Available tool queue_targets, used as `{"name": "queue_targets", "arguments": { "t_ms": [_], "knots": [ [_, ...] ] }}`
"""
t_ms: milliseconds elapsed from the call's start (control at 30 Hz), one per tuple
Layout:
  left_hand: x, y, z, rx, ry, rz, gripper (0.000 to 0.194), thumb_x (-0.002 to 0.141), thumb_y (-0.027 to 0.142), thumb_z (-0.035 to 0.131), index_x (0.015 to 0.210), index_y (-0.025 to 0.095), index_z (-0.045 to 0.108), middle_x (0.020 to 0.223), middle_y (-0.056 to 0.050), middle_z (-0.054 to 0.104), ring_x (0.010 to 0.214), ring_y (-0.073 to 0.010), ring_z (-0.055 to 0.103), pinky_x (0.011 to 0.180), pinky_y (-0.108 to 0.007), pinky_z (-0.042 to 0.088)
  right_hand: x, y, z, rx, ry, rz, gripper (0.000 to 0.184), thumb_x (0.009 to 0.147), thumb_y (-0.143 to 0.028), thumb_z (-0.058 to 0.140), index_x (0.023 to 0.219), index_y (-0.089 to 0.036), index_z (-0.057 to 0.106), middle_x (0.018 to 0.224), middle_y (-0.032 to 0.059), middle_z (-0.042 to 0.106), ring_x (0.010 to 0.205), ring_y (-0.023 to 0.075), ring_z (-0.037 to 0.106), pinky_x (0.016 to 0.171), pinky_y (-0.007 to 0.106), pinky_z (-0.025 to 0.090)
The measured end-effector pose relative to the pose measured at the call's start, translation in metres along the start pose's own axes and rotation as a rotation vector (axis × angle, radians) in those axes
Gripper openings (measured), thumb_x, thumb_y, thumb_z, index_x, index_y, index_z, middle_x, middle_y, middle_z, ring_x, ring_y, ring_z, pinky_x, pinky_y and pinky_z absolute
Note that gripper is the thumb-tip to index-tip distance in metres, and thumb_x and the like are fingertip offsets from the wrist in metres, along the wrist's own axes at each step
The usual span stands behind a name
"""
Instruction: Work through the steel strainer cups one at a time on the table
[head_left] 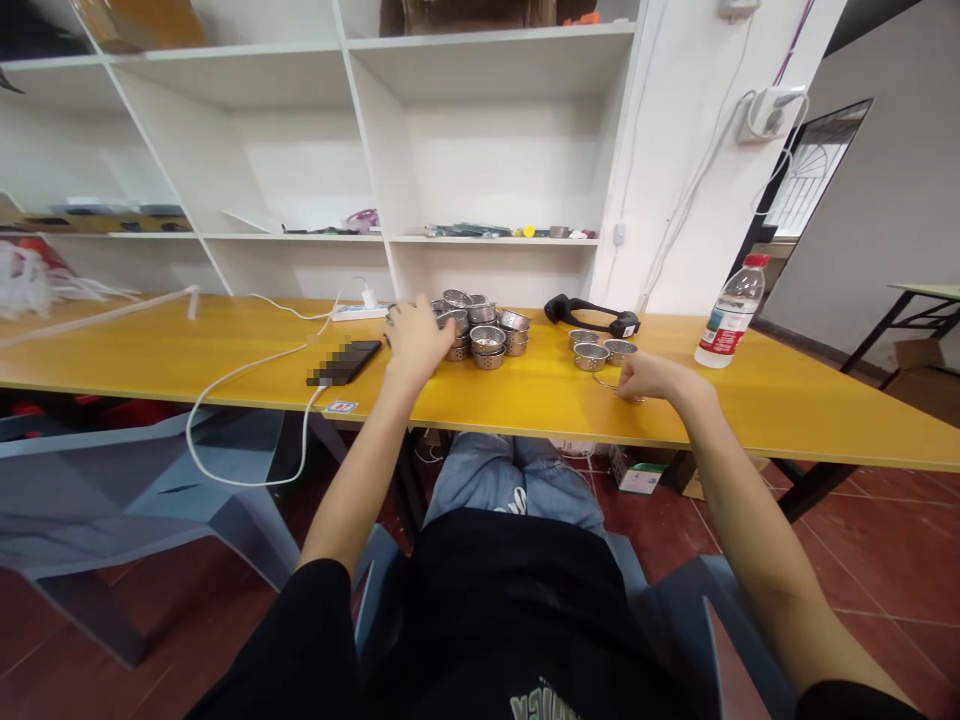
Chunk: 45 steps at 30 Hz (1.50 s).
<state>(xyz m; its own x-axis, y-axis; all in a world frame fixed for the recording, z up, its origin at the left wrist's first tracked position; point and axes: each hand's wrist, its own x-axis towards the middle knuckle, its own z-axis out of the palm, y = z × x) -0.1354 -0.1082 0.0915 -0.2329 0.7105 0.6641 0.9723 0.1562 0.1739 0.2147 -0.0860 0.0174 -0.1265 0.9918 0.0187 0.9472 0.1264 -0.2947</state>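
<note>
Several small perforated metal cups [488, 341] stand stacked in a cluster at the middle of the yellow table [525, 405]. At the left side of this cluster is my left hand [420, 340], fingers spread, with the thumb by a cup; whether it touches one I cannot tell. To the right, a smaller group of perforated cups [592, 356] sits apart from the stacks. Just in front of that group my right hand [646, 378] is closed low over the table. A thin curved wire [604, 383] shows beside its fingers; the rest is hidden under the hand.
Left of the stacks lie a phone [343, 363] with a white cable [196, 440] and a power strip [360, 312]. Behind the right-hand cups rests a black headset-like strap [589, 315]. A water bottle [731, 312] stands at the right. White shelves [491, 240] rise behind the table.
</note>
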Motion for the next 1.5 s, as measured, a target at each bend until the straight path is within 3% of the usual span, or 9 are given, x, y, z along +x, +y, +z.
{"name": "queue_targets", "arguments": {
  "t_ms": [167,333,533,700,833,967,1133,1300,1500],
  "knots": [
    [-0.035,0.051,0.025,-0.188,0.149,0.565,0.037,0.105,0.029,0.058,0.134,0.006,0.063,0.15,-0.021,0.051,0.14,-0.0347,0.048,0.122,-0.046,0.039,0.0,-0.015,0.005,-0.145,0.091,-0.002,0.023,0.085,-0.003,0.063,0.077,-0.016,0.046,0.092,0.011,0.066,0.07,0.0166,0.049,0.063,0.033,0.037],
    [-0.064,0.116,0.07,-0.147,-0.176,0.989,0.038,0.108,0.027,0.053,0.137,0.004,0.059,0.147,-0.02,0.052,0.133,-0.0336,0.051,0.108,-0.046,0.051,0.003,-0.019,0.006,-0.066,0.055,-0.073,0.02,0.083,-0.006,0.071,0.077,-0.015,0.054,0.09,0.0104,0.068,0.075,0.0192,0.056,0.068,0.033,0.041],
    [-0.034,0.16,0.112,-0.211,-0.451,0.833,0.066,0.105,0.041,0.064,0.161,0.012,0.046,0.151,-0.024,0.049,0.138,-0.0437,0.054,0.113,-0.053,0.046,0.017,-0.008,0.007,-0.056,0.093,-0.19,0.011,0.081,-0.009,0.071,0.078,-0.014,0.063,0.083,0.0056,0.067,0.073,0.0174,0.055,0.065,0.032,0.041],
    [-0.017,0.17,0.134,-0.35,-0.486,0.775,0.044,0.102,0.047,0.069,0.129,0.012,0.068,0.131,-0.017,0.067,0.121,-0.0364,0.065,0.099,-0.044,0.049,0.011,-0.002,-0.002,0.209,0.12,-0.179,0.014,0.087,-0.003,0.065,0.091,-0.014,0.057,0.078,0.0039,0.069,0.072,0.016,0.064,0.063,0.028,0.044],
    [-0.017,0.176,0.139,-0.492,-0.483,0.646,0.031,0.096,0.04,0.078,0.096,0.013,0.063,0.112,-0.012,0.07,0.105,-0.0265,0.063,0.087,-0.037,0.045,0.003,0.003,-0.006,0.414,0.089,-0.153,0.014,0.091,0.001,0.058,0.09,-0.013,0.055,0.072,0.0044,0.069,0.063,0.0141,0.064,0.058,0.025,0.047],
    [-0.023,0.169,0.123,-0.541,-0.445,0.6,0.032,0.093,0.034,0.079,0.087,0.015,0.054,0.105,-0.01,0.067,0.1,-0.0235,0.058,0.087,-0.035,0.043,0.012,0.009,-0.005,0.498,0.219,-0.178,0.007,0.093,-0.002,0.065,0.091,-0.009,0.063,0.074,0.0075,0.069,0.067,0.0173,0.067,0.062,0.028,0.051],
    [-0.051,0.11,0.095,-0.584,-0.305,0.742,0.023,0.089,0.021,0.078,0.089,0.015,0.056,0.106,-0.009,0.057,0.099,-0.022,0.056,0.091,-0.034,0.045,0.015,0.007,-0.001,0.71,0.379,-0.343,0.009,0.092,-0.016,0.075,0.092,-0.007,0.075,0.089,0.0117,0.074,0.076,0.017,0.065,0.07,0.03,0.049],
    [-0.069,0.051,0.093,-0.784,-0.174,0.827,0.028,0.091,0.029,0.077,0.099,0.017,0.053,0.107,-0.005,0.059,0.101,-0.0185,0.057,0.092,-0.031,0.046,0.008,-0.022,0.011,1.037,0.29,-0.616,0.034,0.084,-0.042,0.085,0.093,-0.01,0.079,0.084,0.0094,0.065,0.068,0.0117,0.051,0.063,0.028,0.039],
    [-0.07,0.046,0.092,-0.835,-0.275,0.666,0.05,0.087,0.035,0.078,0.125,0.017,0.05,0.125,-0.005,0.064,0.111,-0.0202,0.063,0.097,-0.033,0.047,0.021,-0.052,0.03,1.413,0.084,-0.686,0.034,0.072,-0.043,0.097,0.085,-0.016,0.082,0.083,0.0066,0.061,0.065,0.008,0.043,0.062,0.024,0.035]
  ]
}}
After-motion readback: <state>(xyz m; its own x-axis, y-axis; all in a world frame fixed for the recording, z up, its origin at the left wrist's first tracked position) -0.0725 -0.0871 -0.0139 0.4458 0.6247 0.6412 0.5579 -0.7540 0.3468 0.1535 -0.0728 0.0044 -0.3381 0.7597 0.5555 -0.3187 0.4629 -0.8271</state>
